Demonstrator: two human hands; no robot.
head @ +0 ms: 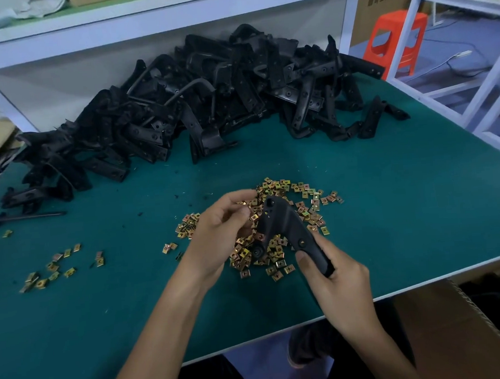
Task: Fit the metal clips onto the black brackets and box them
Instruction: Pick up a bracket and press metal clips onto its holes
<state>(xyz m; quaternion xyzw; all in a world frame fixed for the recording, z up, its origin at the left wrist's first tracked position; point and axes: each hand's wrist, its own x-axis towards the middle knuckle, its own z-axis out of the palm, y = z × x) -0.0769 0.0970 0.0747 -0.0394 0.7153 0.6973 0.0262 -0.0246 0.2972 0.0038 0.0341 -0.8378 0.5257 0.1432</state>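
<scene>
Black bracket [286, 225] gripped at lower end, tip tilted up-left. One gold clip [245, 210] pinched just left of that tip. Clip pile [303, 212] directly under grip; bracket heap [207, 103] well beyond.

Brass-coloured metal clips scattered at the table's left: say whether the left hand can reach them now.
Probably yes: only bare green table mat lies between the left hand and the scattered clips, though its fingers seem to pinch a single clip.

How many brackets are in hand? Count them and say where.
1. The bracket sits in the right hand, gripped by its lower end above the clips; the left hand pinches a clip beside it.
</scene>
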